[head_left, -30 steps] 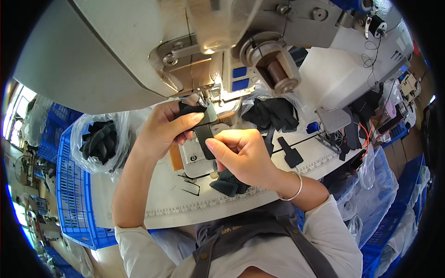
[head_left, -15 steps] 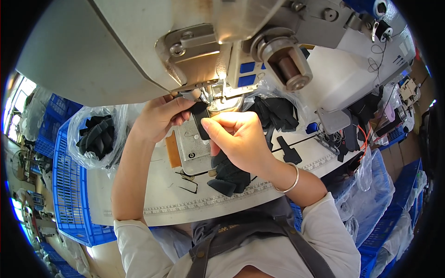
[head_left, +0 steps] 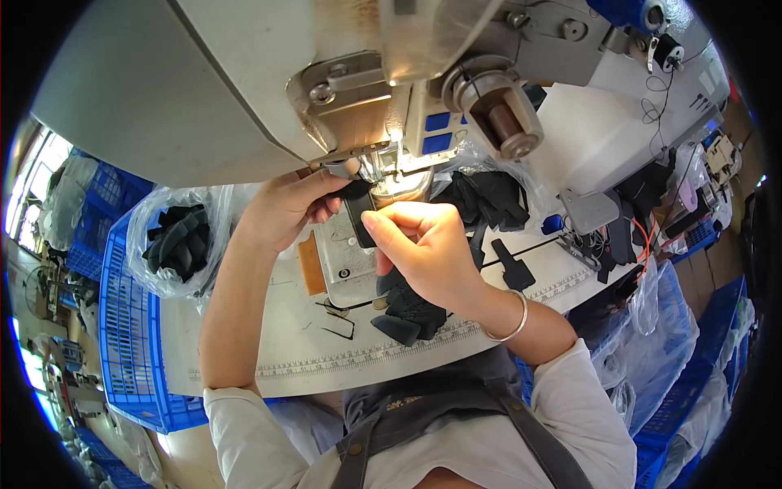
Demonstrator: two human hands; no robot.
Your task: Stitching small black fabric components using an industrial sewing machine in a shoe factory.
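Observation:
A narrow black fabric piece (head_left: 359,217) lies under the lit needle area of a sewing machine (head_left: 244,73). My left hand (head_left: 285,210) pinches its far end near the presser foot, thumb on top and the other fingers curled beneath. From the right, my right hand (head_left: 432,253) grips the piece's edge between thumb and forefinger, with a bangle on that wrist. Below my right hand, a heap of dark cut pieces (head_left: 410,314) rests on the white table (head_left: 244,346). The needle tip itself is too small to make out.
Clear bags of black pieces stand left (head_left: 179,244) and behind my right hand (head_left: 489,200). One loose black piece (head_left: 513,265) lies on the right. A blue crate (head_left: 130,342) adjoins the table's left edge. The machine's thread spool (head_left: 507,121) overhangs the right side.
The whole view has shifted slightly. Both hands keep their hold on the black fabric piece, with hardly any movement relative to the machine.

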